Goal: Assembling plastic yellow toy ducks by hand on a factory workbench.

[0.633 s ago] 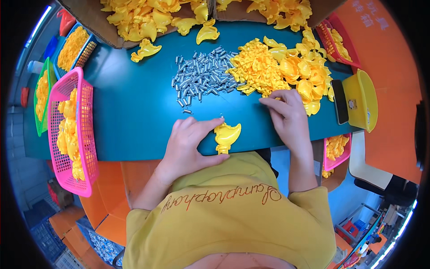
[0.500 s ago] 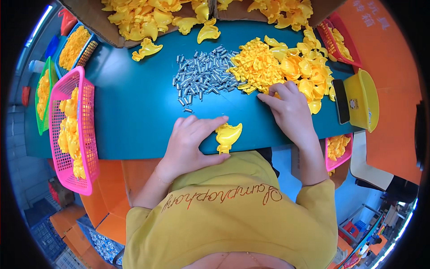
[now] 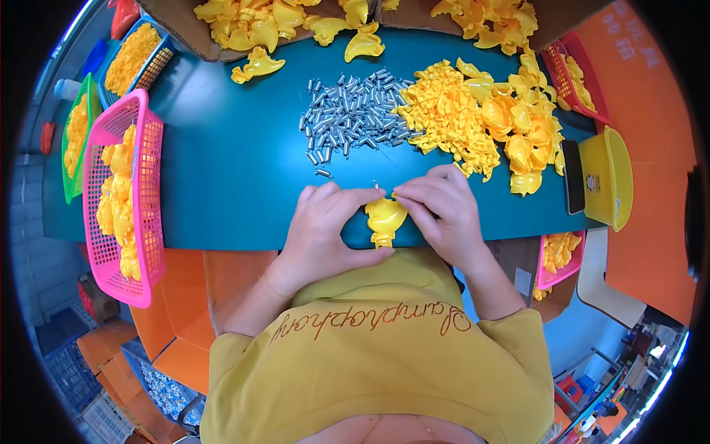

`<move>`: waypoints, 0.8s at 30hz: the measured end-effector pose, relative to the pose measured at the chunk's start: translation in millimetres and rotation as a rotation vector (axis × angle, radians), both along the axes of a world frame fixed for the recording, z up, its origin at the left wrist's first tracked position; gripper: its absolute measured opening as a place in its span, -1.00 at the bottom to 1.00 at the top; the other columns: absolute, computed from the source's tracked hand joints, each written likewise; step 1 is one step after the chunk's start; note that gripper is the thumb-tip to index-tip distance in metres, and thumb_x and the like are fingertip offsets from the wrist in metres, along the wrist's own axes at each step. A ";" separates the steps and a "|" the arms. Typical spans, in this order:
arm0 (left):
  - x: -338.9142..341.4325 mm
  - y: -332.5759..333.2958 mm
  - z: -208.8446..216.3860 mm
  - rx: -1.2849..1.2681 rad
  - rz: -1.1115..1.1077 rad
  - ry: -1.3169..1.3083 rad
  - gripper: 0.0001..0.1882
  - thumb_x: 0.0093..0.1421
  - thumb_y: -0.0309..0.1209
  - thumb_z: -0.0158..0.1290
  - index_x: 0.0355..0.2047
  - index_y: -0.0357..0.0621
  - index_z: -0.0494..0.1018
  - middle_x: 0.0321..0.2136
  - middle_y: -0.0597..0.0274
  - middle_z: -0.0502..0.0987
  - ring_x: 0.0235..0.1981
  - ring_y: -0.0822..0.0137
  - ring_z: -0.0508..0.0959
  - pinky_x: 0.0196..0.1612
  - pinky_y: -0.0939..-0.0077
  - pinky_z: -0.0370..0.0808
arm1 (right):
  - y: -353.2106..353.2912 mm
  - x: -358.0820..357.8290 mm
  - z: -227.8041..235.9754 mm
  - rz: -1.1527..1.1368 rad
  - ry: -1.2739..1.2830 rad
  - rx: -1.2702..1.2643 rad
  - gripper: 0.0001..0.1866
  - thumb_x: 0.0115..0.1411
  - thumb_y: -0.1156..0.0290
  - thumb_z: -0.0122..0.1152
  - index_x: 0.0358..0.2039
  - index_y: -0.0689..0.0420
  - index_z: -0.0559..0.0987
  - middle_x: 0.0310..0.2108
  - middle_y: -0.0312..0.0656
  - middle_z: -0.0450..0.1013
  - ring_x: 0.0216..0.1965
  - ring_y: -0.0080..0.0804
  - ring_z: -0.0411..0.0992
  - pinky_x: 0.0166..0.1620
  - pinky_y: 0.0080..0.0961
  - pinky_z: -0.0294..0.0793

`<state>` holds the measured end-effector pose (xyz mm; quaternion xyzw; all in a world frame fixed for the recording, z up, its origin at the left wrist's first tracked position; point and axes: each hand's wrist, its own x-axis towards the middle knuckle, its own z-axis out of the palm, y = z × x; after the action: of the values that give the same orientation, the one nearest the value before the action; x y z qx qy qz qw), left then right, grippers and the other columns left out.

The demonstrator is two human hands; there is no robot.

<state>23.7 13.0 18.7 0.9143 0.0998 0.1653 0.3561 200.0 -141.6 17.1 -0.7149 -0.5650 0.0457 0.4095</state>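
A yellow plastic duck-shaped shell (image 3: 384, 220) lies at the near edge of the teal table (image 3: 229, 170). My left hand (image 3: 325, 229) grips its left side with fingers curled over it. My right hand (image 3: 438, 211) pinches its right side with the fingertips. Just beyond the hands sits a heap of small grey metal pins (image 3: 355, 115). To its right is a pile of small yellow plastic parts (image 3: 451, 118) and rounder yellow shells (image 3: 529, 137).
A pink basket (image 3: 129, 200) of yellow shells stands at the left, with a green basket (image 3: 74, 137) beside it. Cardboard boxes of yellow shells (image 3: 259, 18) line the far edge. A yellow bin (image 3: 610, 177) and a dark phone (image 3: 573, 177) sit at the right.
My right hand has come back from the yellow parts pile to the duck shell, and both hands now hold it together at the table's near edge.
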 end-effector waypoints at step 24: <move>0.2 -3.8 -0.7 -0.043 0.063 0.058 -0.20 -0.23 -0.11 0.57 0.09 0.07 0.58 -0.26 0.37 0.57 -0.28 0.31 0.47 -0.08 0.37 0.33 | -24.0 14.7 8.9 0.165 -0.018 -0.177 -0.50 0.21 0.59 0.26 0.19 0.03 0.62 0.16 -0.22 0.58 0.26 -0.06 0.43 0.24 -0.12 0.40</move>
<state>23.9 9.1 18.0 0.9072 0.1424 0.1478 0.3672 214.8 -165.5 26.1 -0.6996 -0.6195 0.1225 0.3343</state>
